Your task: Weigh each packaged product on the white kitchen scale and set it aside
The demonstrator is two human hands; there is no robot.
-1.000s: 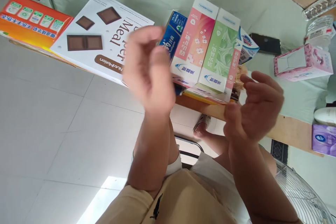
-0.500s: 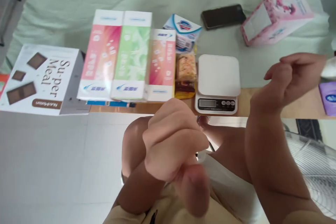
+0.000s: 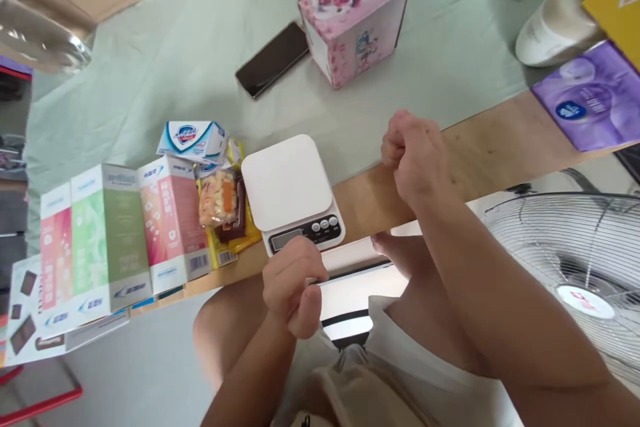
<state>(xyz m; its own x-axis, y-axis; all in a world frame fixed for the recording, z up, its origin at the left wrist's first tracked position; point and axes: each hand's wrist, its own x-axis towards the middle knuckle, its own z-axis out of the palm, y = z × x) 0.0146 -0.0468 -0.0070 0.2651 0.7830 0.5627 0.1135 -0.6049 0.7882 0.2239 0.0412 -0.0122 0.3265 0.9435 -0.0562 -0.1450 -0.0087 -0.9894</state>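
My left hand (image 3: 296, 287) is curled into a loose fist just in front of the kitchen scale, with nothing seen in it. The white scale (image 3: 287, 183) lies near the table edge, its platform bare. My right hand (image 3: 415, 153), fingers curled in and nothing showing between them, is over the wooden edge strip right of the scale. Left of the scale are wrapped snacks (image 3: 219, 199), a soap box (image 3: 193, 140), a pink-and-white carton (image 3: 173, 213) and a green-and-white carton (image 3: 107, 240).
A black phone (image 3: 273, 60) lies beside a pink floral box (image 3: 355, 17) on the green cloth. At the right are a purple tissue pack (image 3: 590, 97), a white bottle (image 3: 560, 27) and a yellow box (image 3: 617, 7). A fan (image 3: 575, 267) stands below the table edge.
The view has turned to the right, so the cartons now appear further left and the purple pack shows fully. Both hands remain curled; the left appears smaller and lower beside the scale.
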